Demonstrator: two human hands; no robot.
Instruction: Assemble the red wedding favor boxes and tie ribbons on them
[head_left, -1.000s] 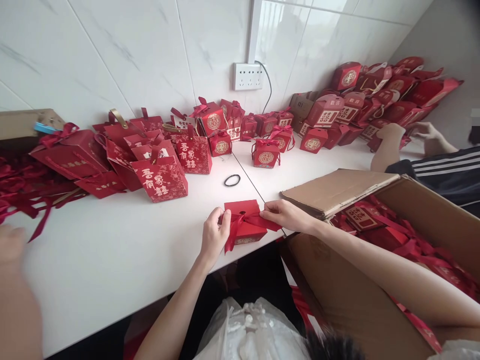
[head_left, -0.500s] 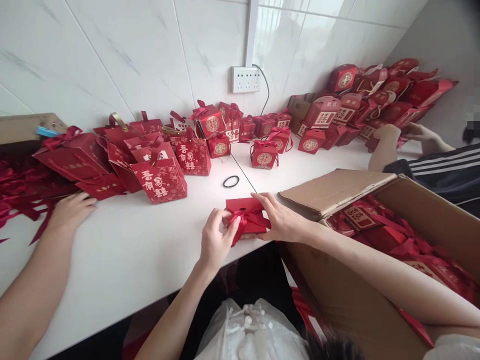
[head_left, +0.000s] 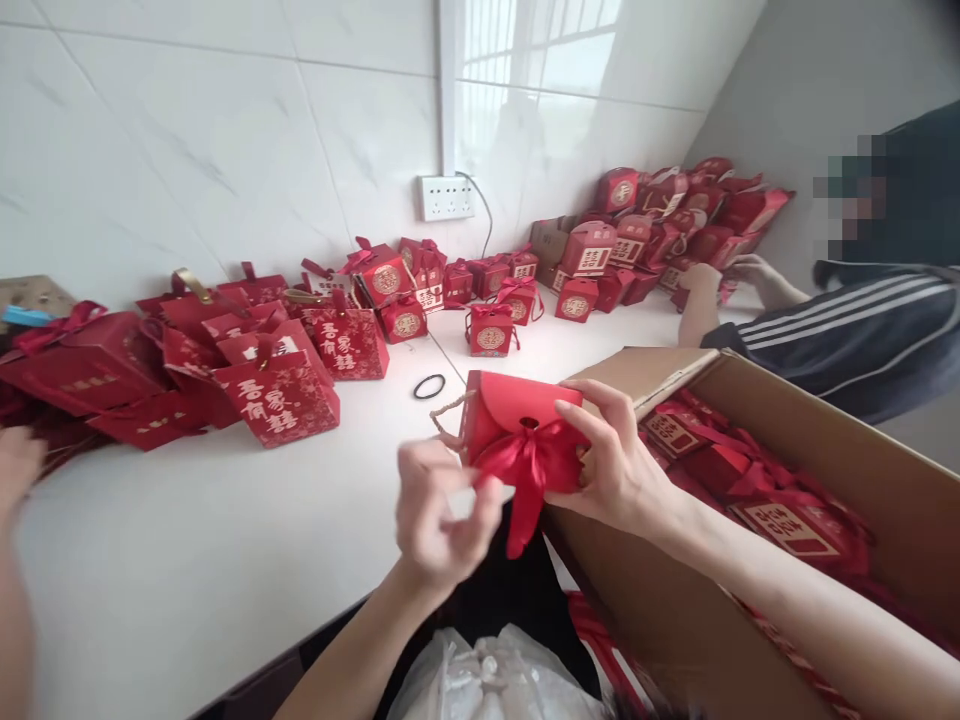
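A small red gift box (head_left: 491,405) with a rounded flap and a twisted cord handle is held up above the table's front edge. My right hand (head_left: 619,465) grips it from the right, fingers along its top and side. A red satin ribbon (head_left: 527,460) is tied in a bow across its front, one tail hanging down. At the bow's left side my left hand (head_left: 442,515), somewhat blurred, has thumb and finger closed on the ribbon. Beyond the box, a black elastic band (head_left: 429,387) lies on the white table (head_left: 315,540).
Red gift boxes (head_left: 281,405) stand in groups along the wall. An open cardboard carton (head_left: 637,600) at my right contains more boxes. Another person's hand (head_left: 19,465) shows at the left edge. A person in a striped sleeve (head_left: 847,325) handles boxes at the right.
The gift box has been lifted off the table and tilted toward me, with my right hand gripping its side. My view has swung right. The other person's left-side hand is now mostly out of view.
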